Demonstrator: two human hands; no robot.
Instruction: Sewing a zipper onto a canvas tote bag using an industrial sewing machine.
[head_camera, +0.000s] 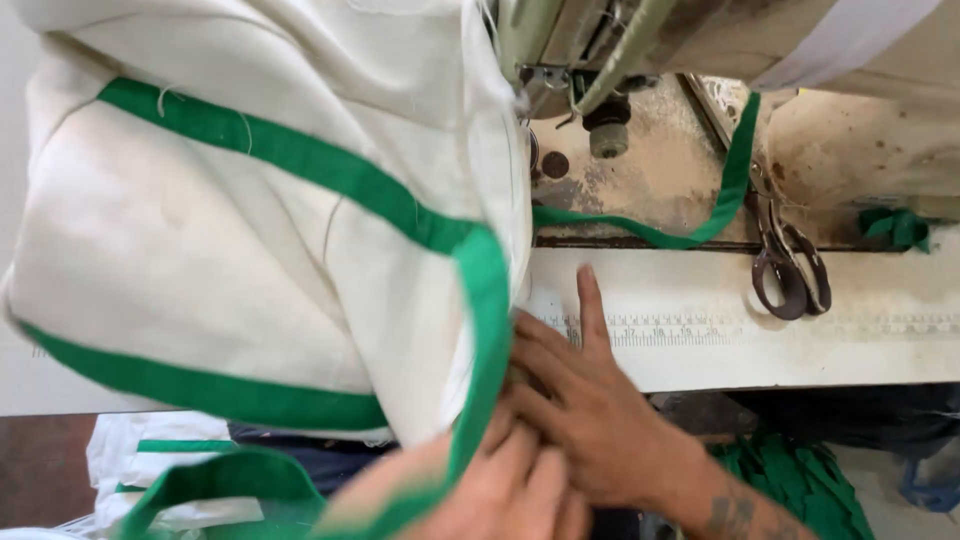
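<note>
- The sewing machine (600, 50) stands at the far side of the white table (860, 350); everything else is placed from it.
- A big cream cloth bag (220, 230) with green trim (300, 160) is bunched up to the near left of the machine, its edge running right up under the machine head.
- The right hand (590, 400) lies on the near side of the machine, fingers spread fairly flat, index finger stretched out along the table toward the machine bed. Its other fingers press into the bag's trimmed edge; it seems to pin the cloth rather than grip it.
- The left hand (500, 480) sits nearer still, at the bottom edge of view, just beside and touching the right one. Its fingers curl round the green trim where it folds over the bag's edge, pinching it shut between them.
- A printed ruler strip (700, 328) runs along the table in front of the machine, just past the right index fingertip.
- A loose green strap (735, 175) loops across the machine bed to the right of the needle area.
- Dark scissors (790, 260) lie to the right of the machine bed, across the strap's end, well apart from both hands.
- A heap of green strap pieces (800, 480) lies below the table on the near right.
</note>
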